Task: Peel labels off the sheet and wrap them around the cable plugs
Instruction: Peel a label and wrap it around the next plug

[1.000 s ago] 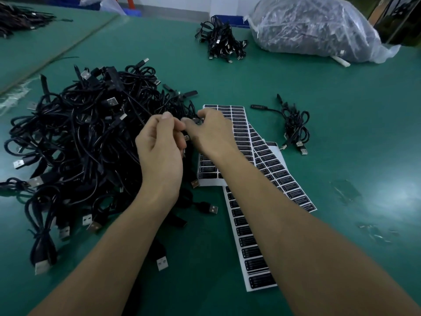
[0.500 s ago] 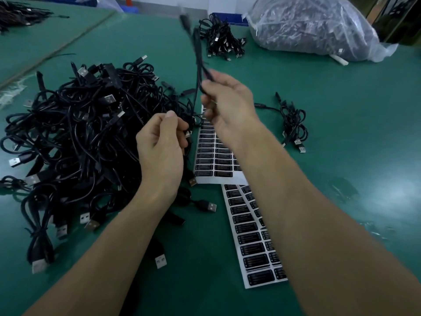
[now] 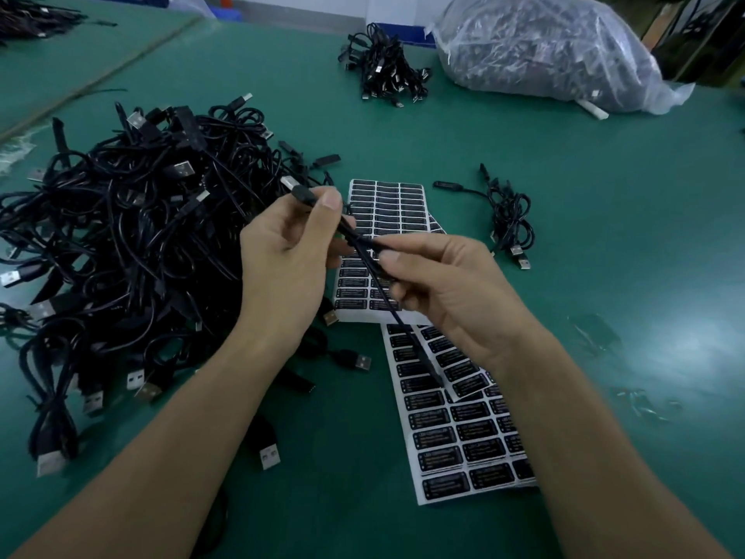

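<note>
Above green table, left hand and right hand pinch one cable (plug upper-left, tail lower-right).

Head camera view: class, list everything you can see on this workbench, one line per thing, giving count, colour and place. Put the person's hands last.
table: one, green, under everything
cable heap: one large tangle, black with silver plugs, left side
label sheets: at least two, overlapping, white with black labels, centre
small bundle: one, black cables, right of the sheets
far bundle: one, black cables, far centre
plastic bag: one, clear, packed with dark cables, far right
held cable: one, black, above the sheets, between both hands
left hand: one, pinches the cable's plug end
right hand: one, pinches the cable further along
</note>
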